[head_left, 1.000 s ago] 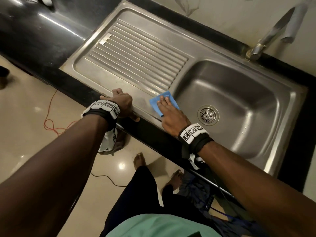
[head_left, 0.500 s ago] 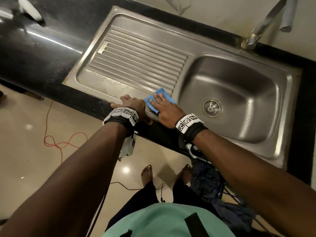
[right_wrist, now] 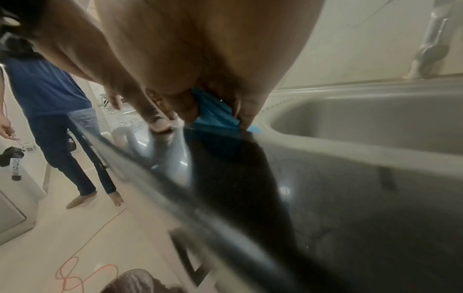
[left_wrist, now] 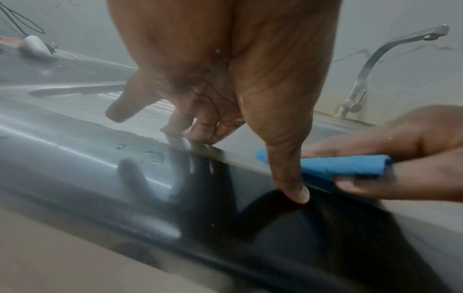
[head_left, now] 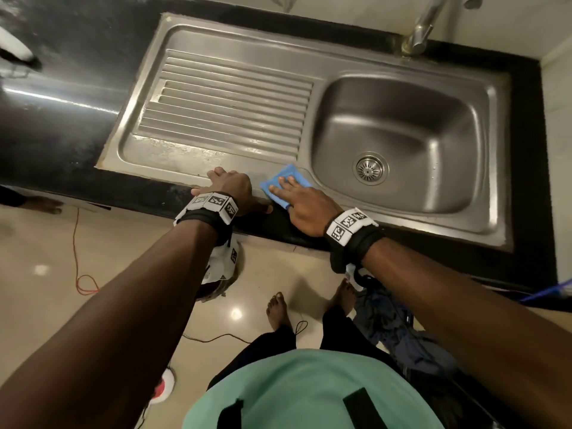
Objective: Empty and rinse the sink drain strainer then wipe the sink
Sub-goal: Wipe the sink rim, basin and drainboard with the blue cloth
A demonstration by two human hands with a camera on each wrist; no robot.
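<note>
R hand (head_left: 305,209) flat on blue cloth (head_left: 286,182), sink (head_left: 216,168) front rim.

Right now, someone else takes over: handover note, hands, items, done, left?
Left hand: open, fingers resting on the sink's front rim, thumb on the black counter edge, holding nothing.
Right hand: pressing the blue cloth flat with straight fingers on the front rim, at the corner between drainboard and basin.
Strainer: seated in the basin drain, no debris visible on it.
Tap: no water seen running.
Done: the strainer appears emptied and refitted; wiping is under way at the front rim.
Left: likely the rest of the wipe. Whitish residue shows on the drainboard's near flat.
</note>
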